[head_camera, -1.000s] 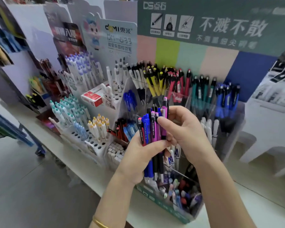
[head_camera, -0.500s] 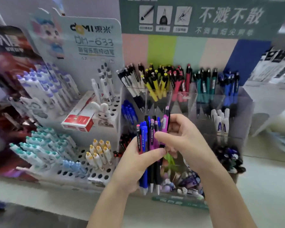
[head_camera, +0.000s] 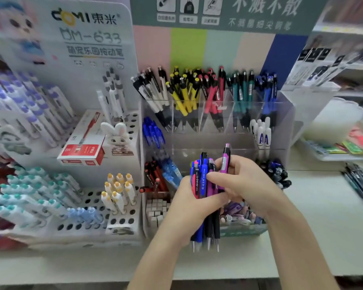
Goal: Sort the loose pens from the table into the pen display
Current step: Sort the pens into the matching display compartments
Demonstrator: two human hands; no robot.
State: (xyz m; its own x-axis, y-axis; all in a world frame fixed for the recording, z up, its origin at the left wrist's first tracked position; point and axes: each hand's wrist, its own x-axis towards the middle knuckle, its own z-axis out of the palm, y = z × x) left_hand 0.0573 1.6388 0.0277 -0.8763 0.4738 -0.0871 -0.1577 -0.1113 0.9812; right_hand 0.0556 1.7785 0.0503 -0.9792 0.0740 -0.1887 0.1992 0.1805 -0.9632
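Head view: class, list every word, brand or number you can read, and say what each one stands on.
"DOMI 東米": white backboard.
"DM-633": same backboard, below the brand.
"萌宠乐园按动笔": same backboard, lower still.
"不溅不散": green header sign.
"AIHAO": a pen in the bundle of pens gripped by the left hand.
Too blurred: the sign's smaller line and icon captions; the red box print.

The bundle of pens (head_camera: 203, 189) mixes blue, black, purple and red barrels, and the magenta pen (head_camera: 225, 164) stands tallest. At twelve o'clock from it, the clear pen display (head_camera: 289, 114) shows white-and-black pens (head_camera: 153, 95), yellow-and-black pens (head_camera: 183, 97), red pens (head_camera: 213, 95), teal pens (head_camera: 242, 91) and blue pens (head_camera: 267, 93). Behind them is a backboard (head_camera: 189, 49) striped pink, lime, mint, beige and navy. At ten o'clock lies a red-and-white box (head_camera: 84, 147), and at nine o'clock white pens with yellow caps (head_camera: 118, 191).
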